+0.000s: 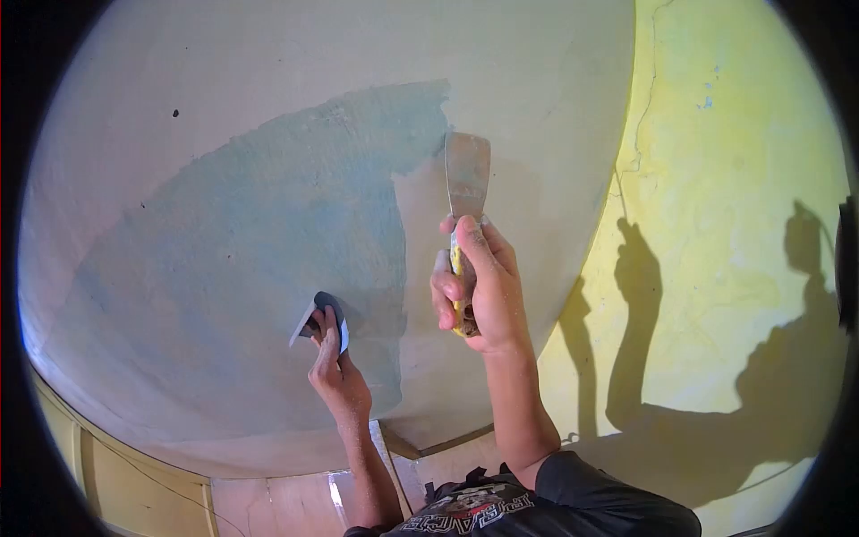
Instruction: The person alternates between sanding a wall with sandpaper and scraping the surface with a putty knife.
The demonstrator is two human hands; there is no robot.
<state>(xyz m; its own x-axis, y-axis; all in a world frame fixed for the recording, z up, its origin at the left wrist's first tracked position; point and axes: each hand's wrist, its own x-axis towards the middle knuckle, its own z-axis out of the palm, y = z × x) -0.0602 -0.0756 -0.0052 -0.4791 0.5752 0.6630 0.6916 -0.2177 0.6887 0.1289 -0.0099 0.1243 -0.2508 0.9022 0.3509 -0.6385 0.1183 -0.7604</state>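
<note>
From where I stand, the step in hand looks like smoothing the irregular blue-grey patch (286,197) on the pale grey plastered surface (242,72). The person's right hand (490,282) is wrapped around the yellow handle of a flat, broad-bladed metal scraper (468,174), thumb pressed along it, the blade pointing up beside the patch's right edge; whether it touches, I cannot tell. The left hand (337,371) pinches a dark grey, curled sheet of what seems to be sandpaper (332,302) between thumb and fingers, in front of the patch's lower part. To my eye, another scraping stroke would call for a low blade angle and even pressure, while rubbing would need the sheet laid flat.
</note>
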